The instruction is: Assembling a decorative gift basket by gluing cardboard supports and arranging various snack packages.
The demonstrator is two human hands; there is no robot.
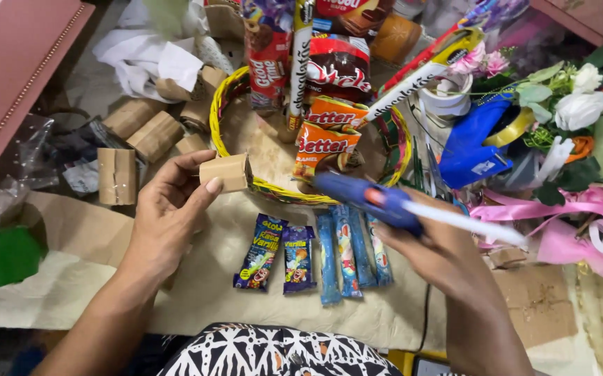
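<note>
My left hand [169,209] pinches a small brown cardboard block [224,172] against the yellow rim of a wicker basket [226,90]. My right hand [432,244] grips a blue glue gun [371,196] with a white glue stick [465,223] sticking out behind; its nozzle points left toward the block and basket rim. Snack packets [326,90] stand upright inside the basket. In front of the basket, several small wrapped candies [315,254] lie on brown paper [204,278].
More brown cardboard blocks [138,136] lie left of the basket beside crumpled white paper [145,59]. A second blue glue gun [472,143], tape roll [446,97], artificial flowers [573,97] and pink ribbon [573,223] crowd the right. A pink panel [9,69] stands far left.
</note>
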